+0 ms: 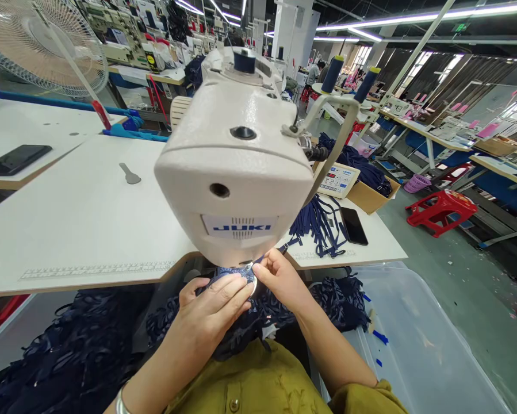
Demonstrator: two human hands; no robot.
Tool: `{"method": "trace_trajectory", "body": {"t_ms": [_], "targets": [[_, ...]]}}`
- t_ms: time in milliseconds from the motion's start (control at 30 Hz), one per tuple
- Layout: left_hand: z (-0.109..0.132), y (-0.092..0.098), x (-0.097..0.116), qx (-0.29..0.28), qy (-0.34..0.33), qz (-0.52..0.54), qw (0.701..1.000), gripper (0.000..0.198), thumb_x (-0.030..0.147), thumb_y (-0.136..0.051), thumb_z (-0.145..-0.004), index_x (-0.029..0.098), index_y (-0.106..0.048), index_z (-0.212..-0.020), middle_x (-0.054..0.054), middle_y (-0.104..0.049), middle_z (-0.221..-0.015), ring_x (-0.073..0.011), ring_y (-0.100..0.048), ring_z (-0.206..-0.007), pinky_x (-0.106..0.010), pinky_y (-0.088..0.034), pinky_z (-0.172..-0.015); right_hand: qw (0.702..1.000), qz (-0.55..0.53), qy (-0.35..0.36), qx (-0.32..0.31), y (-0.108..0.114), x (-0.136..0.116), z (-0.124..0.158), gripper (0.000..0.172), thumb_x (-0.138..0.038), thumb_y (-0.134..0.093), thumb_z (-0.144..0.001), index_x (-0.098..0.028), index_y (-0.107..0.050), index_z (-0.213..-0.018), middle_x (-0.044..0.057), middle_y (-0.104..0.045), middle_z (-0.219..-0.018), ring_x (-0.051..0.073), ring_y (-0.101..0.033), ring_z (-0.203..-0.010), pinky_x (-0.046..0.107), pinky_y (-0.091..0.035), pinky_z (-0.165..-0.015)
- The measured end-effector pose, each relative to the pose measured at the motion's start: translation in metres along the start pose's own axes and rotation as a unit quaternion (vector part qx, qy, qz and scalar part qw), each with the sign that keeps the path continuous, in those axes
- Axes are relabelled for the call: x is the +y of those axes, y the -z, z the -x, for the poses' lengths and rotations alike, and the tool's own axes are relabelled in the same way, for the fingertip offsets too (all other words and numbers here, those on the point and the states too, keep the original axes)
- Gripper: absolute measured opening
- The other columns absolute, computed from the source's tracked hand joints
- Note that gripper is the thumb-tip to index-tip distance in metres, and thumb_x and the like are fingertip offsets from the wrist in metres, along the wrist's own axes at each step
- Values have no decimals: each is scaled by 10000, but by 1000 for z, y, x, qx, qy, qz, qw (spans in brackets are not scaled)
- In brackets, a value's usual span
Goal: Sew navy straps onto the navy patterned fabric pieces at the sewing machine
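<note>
Under the head of a white JUKI sewing machine (241,178), my two hands work at a piece of patterned navy fabric (230,270). My left hand (215,310) bends over the fabric, fingers close together on it and thumb at its left side. Close to the needle area, my right hand (279,279) pinches a narrow navy strap (261,260) between thumb and index finger. The machine's head hides the needle and presser foot. Bunched navy garments (336,302) hang below my hands.
Navy straps (316,224) and a black phone (353,226) lie right of the machine, near a control panel (336,179) and a cardboard box (372,198). Leftward on the white table (90,230) is a flat grey metal piece (129,173). A plastic bin (422,339) stands below right.
</note>
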State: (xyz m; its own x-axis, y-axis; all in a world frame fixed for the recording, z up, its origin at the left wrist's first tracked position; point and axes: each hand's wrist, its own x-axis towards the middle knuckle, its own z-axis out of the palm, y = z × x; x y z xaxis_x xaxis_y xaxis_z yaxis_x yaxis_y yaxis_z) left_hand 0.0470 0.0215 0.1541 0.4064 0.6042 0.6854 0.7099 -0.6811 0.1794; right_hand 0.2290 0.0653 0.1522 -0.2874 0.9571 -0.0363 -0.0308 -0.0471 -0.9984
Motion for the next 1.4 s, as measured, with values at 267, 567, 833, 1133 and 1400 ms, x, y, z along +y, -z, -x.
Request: {"method": "trace_trajectory", "body": {"t_ms": [267, 567, 833, 1133, 1400], "targets": [[-6, 8, 6, -10, -19, 1, 1000, 245, 210, -496, -952, 211, -604, -1172, -26, -724, -1097, -135, -666, -1009, -296, -369, -883, 999, 31, -6, 22, -4, -5, 1, 87, -284, -580, -832, -210, -544, -859, -75, -441, -650, 95, -405, -576, 214, -336, -569], [-8, 7, 15, -6, 4, -38, 999, 241, 207, -491, -952, 175, -610, -1159, -36, -719, -1105, -140, -662, -1011, -282, -384, -860, 1000, 21, -9, 18, -1, 1, -5, 98, -286, -569, -825, -209, -544, -880, -75, -433, -637, 101, -397, -583, 219, -342, -578], [-4, 2, 16, 8, 11, -44, 999, 260, 203, -480, -958, 192, -594, -1191, -50, -718, -1109, -154, -670, -992, -316, -338, -868, 997, 57, 16, 54, -7, 1, -4, 92, -296, -548, -837, -212, -543, -875, -67, -415, -642, 111, -412, -605, 223, -362, -585], [-18, 13, 19, -22, 21, -59, 998, 232, 213, -481, -958, 212, -629, -1135, -19, -720, -1106, -159, -657, -1004, -326, -328, -827, 992, 109, 24, 50, 1, -3, -14, 119, -308, -566, -815, -216, -528, -750, -52, -459, -627, 129, -451, -602, 259, -401, -630], [-17, 10, 23, -18, 65, -97, 993, 225, 219, -505, -943, 206, -631, -1129, -5, -725, -1072, -177, -645, -997, -341, -319, -800, 980, 179, 84, 27, 2, -16, -36, 55, -222, -593, -776, -231, -633, -739, -16, -530, -570, 217, -566, -755, 368, -468, -785]]}}
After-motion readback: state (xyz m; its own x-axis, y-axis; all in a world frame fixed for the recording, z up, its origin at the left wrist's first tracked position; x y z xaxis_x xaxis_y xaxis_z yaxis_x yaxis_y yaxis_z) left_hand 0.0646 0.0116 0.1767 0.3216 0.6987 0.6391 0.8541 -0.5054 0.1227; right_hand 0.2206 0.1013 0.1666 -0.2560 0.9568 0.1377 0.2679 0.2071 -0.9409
